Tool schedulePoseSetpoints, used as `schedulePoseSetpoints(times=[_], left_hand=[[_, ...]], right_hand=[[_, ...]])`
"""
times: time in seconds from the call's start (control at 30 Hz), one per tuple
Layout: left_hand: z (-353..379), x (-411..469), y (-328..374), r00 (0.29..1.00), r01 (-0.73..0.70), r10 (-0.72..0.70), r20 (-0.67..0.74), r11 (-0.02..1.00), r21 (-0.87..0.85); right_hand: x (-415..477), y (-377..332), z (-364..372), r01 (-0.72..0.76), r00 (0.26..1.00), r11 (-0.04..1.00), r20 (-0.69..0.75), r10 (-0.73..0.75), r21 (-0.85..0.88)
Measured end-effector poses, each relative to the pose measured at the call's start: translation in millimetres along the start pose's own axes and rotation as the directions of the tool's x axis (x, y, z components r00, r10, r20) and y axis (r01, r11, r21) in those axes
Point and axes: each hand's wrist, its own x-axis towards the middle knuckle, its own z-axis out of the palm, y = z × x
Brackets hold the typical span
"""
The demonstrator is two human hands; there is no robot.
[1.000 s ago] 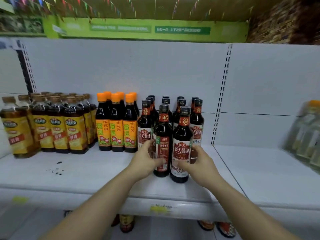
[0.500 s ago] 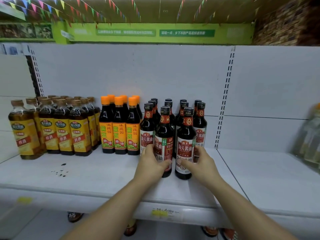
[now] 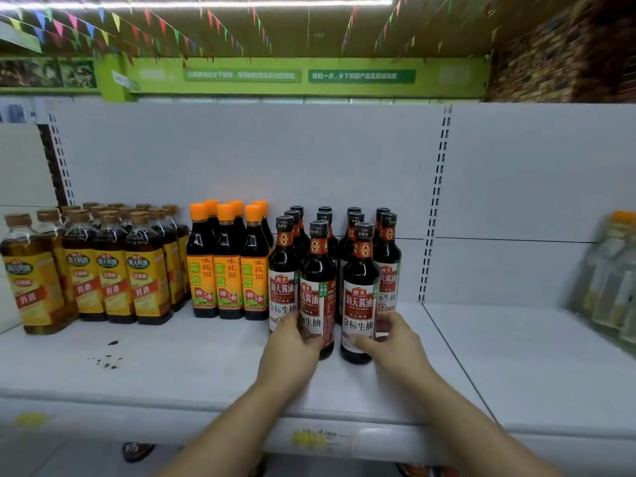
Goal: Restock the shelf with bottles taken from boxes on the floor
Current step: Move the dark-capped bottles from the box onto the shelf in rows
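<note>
Soy sauce bottles (image 3: 347, 242) with dark caps stand in a block just right of the orange-capped bottles (image 3: 225, 270), and I have hold of the two nearest me. My left hand (image 3: 290, 352) curls round the lower part of the left front bottle (image 3: 318, 287). My right hand (image 3: 392, 342) curls round the lower part of the right front bottle (image 3: 359, 290), thumb across the front. The hands are apart, one bottle each.

They cover the lower labels, and I cannot tell whether either base rests on the shelf (image 3: 172, 373) or hangs just above it. The rows behind show little more than caps and shoulders. Far to the right of the orange-capped bottles, at the frame edge, pale bottles (image 3: 616, 280) are too blurred to read. Below them, under the shelf lip, a dark shape (image 3: 137, 451) is cut off.

The shelf is white, with a white back panel (image 3: 241, 160) and a slotted upright (image 3: 435, 208). Dark specks (image 3: 106, 359) lie in front and left of the orange-capped bottles. Brown-capped bottles (image 3: 110, 270) with yellow labels stand just left of them. High above hang a green banner (image 3: 292, 75) and coloured bunting (image 3: 155, 25).

Both held bottles stand upright, long axis vertical, caps up. The right one's label faces me; the left one's is turned partly aside.
</note>
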Motion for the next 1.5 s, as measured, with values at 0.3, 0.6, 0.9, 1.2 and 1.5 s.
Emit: schedulePoseSetpoints(times=[0.3, 0.6, 0.9, 1.2, 1.5], left_hand=[[9.3, 1.8, 9.4, 0.999, 0.011, -0.001, -0.046, 0.979, 0.204], [15.0, 11.1, 19.5, 0.997, 0.029, -0.002, -0.079, 0.935, 0.354], [22.5, 14.7, 28.0, 0.991, 0.069, -0.005, -0.133, 0.877, 0.476], [29.6, 17.2, 31.5, 0.984, 0.11, -0.021, -0.177, 0.855, 0.507], [30.1, 13.5, 33.2, 0.98, 0.124, -0.027, -0.197, 0.856, 0.502]], right_hand=[[4.9, 1.2, 1.6, 0.011, 1.0, 1.0, 0.018, -0.011, -0.01], [17.1, 2.9, 9.5, 0.024, 1.0, 0.999, 0.013, -0.024, -0.024], [23.3, 1.0, 13.7, 0.032, 0.999, 0.998, 0.016, -0.031, -0.058], [28.7, 1.8, 15.4, 0.032, 0.999, 0.996, 0.022, -0.03, -0.08], [25.5, 1.2, 16.5, 0.046, 0.998, 0.996, 0.038, -0.043, -0.079]])
